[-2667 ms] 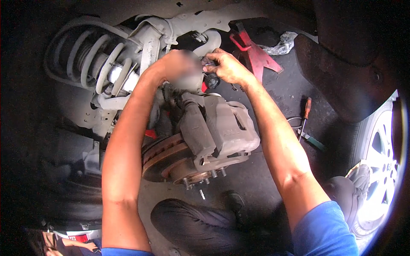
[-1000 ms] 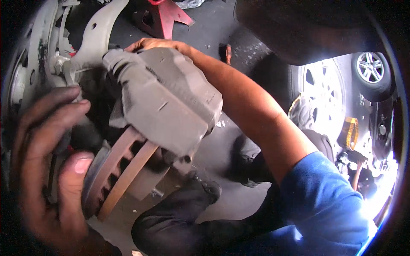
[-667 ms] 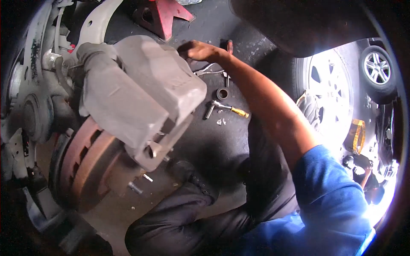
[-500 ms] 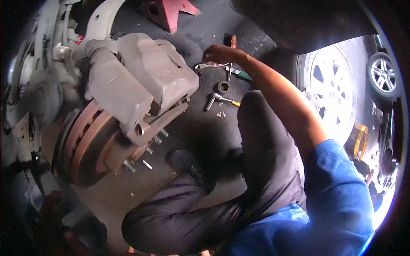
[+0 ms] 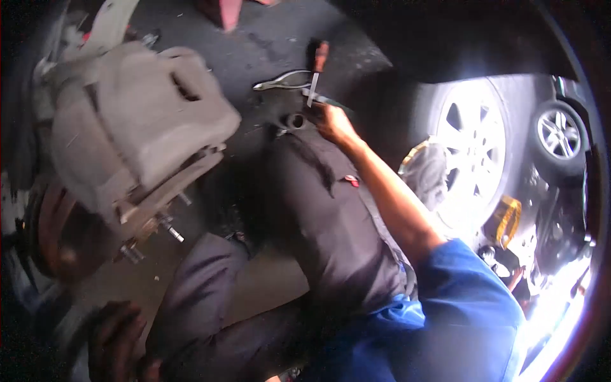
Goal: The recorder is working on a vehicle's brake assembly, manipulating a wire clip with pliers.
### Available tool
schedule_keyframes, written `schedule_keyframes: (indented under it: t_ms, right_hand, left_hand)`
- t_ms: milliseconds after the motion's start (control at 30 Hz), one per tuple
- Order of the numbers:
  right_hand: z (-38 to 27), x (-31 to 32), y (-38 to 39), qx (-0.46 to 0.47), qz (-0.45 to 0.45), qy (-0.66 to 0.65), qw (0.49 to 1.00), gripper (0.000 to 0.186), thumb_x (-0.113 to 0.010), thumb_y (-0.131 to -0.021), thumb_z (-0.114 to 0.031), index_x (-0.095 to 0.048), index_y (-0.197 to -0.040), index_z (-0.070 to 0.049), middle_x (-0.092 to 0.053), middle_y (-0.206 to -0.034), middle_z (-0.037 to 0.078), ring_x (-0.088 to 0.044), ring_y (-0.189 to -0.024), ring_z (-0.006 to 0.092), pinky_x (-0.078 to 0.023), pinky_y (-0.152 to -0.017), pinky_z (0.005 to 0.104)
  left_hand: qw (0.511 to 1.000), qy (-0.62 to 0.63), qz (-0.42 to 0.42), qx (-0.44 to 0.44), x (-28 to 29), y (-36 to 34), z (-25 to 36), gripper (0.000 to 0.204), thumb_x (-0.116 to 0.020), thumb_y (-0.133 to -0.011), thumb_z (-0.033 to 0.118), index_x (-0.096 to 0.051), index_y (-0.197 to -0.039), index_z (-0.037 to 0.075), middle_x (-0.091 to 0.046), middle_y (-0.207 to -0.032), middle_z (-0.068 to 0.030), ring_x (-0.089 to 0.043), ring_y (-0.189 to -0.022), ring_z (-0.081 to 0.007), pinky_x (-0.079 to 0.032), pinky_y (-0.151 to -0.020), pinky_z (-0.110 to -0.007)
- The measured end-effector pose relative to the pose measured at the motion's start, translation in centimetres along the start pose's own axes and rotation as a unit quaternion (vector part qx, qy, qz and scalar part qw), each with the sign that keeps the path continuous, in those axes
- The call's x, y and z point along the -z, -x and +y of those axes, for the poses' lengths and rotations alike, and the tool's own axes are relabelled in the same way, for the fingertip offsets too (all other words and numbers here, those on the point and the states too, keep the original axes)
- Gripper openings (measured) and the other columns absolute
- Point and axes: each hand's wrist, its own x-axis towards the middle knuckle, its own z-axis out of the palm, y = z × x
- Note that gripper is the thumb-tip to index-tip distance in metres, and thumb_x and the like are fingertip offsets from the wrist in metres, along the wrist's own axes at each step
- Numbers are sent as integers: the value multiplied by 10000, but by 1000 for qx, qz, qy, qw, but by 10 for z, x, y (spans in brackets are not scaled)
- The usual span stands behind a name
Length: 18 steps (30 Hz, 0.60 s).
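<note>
My right hand point(image 5: 335, 125) is low over the floor beside my raised knee. Its fingers are blurred and partly hidden, so I cannot make out whether they hold anything. Just beyond it are an orange-handled screwdriver point(image 5: 320, 62), pliers point(image 5: 280, 81) and a slim tool with a green part point(image 5: 326, 99). A dark round ring point(image 5: 296, 121) sits left of the hand, by the knee. At the lower left, in deep shadow, is my left hand point(image 5: 118, 337); its fingers are too dim to read. Before me are a brake caliper point(image 5: 146, 114) and wheel studs point(image 5: 172, 230).
The brake disc point(image 5: 60, 223) is dark behind the caliper. A red stand point(image 5: 229, 13) is at the far edge. On the right are a brightly lit wheel point(image 5: 474, 140), another wheel point(image 5: 560, 130) and a yellow object point(image 5: 507, 219). My bent legs point(image 5: 344, 235) fill the lower middle.
My view has shifted, with the caliper now further left. My right hand has moved nearer, from over the pliers to beside my knee. The ratchet is now mostly hidden; my left hand has come into view.
</note>
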Motion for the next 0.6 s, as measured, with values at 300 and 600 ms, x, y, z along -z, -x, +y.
schedule_keyframes:
  t_ms: [300,600]
  right_hand:
    - [-34,-26,-68,219,-37,169,960,187,-572,-870,-116,-696,-1008,-97,-714,-899,200,-715,-856,371,-571,-757,475]
    - [-36,-67,-114,296,-126,258,911,383,-517,-941,-121,-636,-1303,-161,-588,-1323,235,-699,-1005,398,-582,-847,469]
  left_hand:
    - [954,46,40,295,-26,-4,19,464,-599,-933,425,-702,-1107,8,-688,-1188,-155,-630,-1136,-319,-443,-1034,-436]
    - [933,115,32,338,-36,7,5,431,-663,-918,418,-704,-1156,61,-706,-1165,-107,-643,-1143,-283,-459,-1017,-396]
